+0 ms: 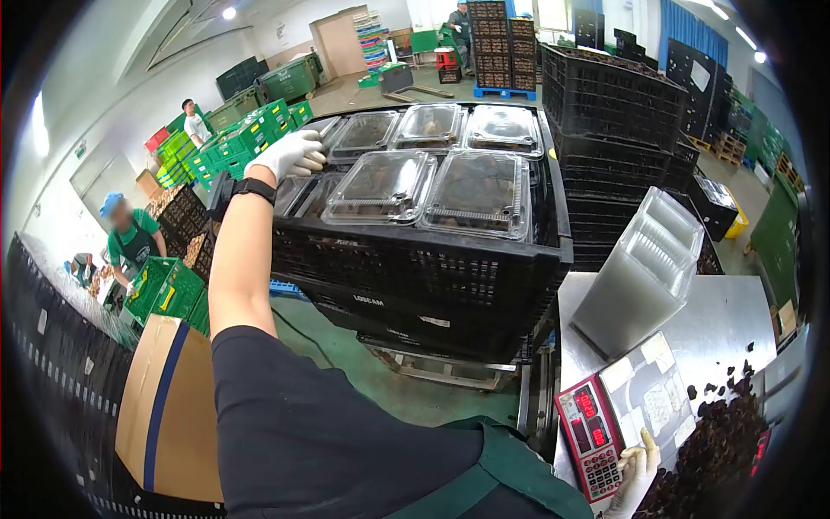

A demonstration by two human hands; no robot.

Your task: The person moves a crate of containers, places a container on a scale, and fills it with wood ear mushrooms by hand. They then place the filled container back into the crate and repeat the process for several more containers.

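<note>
My left hand, in a white glove, reaches to the far left corner of a black plastic crate. Its fingers curl at the edge of a clear plastic clamshell box, partly hidden by the hand. More lidded clamshell boxes with dark contents lie in rows on top of the crate. My right hand, gloved too, rests beside the keypad of a red digital scale, fingers stretched out and holding nothing. Covering the weighing plate are pale worn patches.
A tall stack of nested clear containers leans on the steel table behind the scale. Dark dried pieces are heaped at right. Black crates rise beyond. A cardboard box stands at left; a co-worker handles green crates.
</note>
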